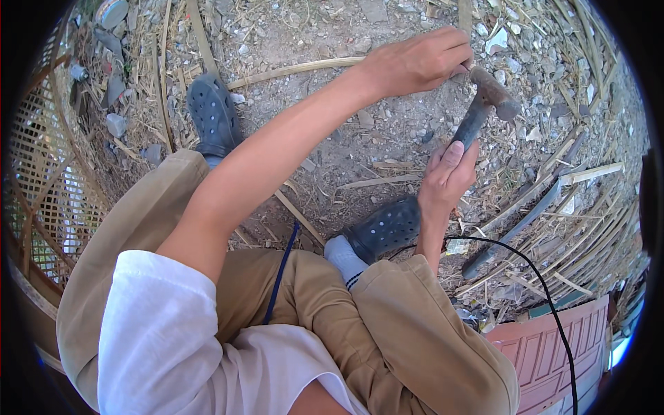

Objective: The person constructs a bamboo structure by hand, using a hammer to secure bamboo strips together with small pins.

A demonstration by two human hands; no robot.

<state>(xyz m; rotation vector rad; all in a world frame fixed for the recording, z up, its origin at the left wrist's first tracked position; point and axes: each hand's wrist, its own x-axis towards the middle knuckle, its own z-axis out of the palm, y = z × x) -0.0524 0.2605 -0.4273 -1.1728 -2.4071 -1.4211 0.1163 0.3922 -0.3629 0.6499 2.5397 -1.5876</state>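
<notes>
My right hand (448, 176) is wrapped round the dark handle of a hammer (496, 95). Its rusty brown head tilts up and to the right, past the fingers. Just left of the hammer head, my left hand (422, 61) reaches across from the left with its fingertips pinched together. What they hold, if anything, is too small or hidden to make out. A pale flat strip (465, 15) shows at the far side of the left hand; whether the fingers touch it I cannot tell. Bare, stony soil (332, 149) lies below both hands.
Dark clogs (213, 114) are on my feet. A woven lattice basket (52, 200) stands at the left. Split strips (553, 252) lie heaped at the right, with a long dark bar (515, 232) among them. A black cable (536, 273) curves past a reddish panelled board (553, 346).
</notes>
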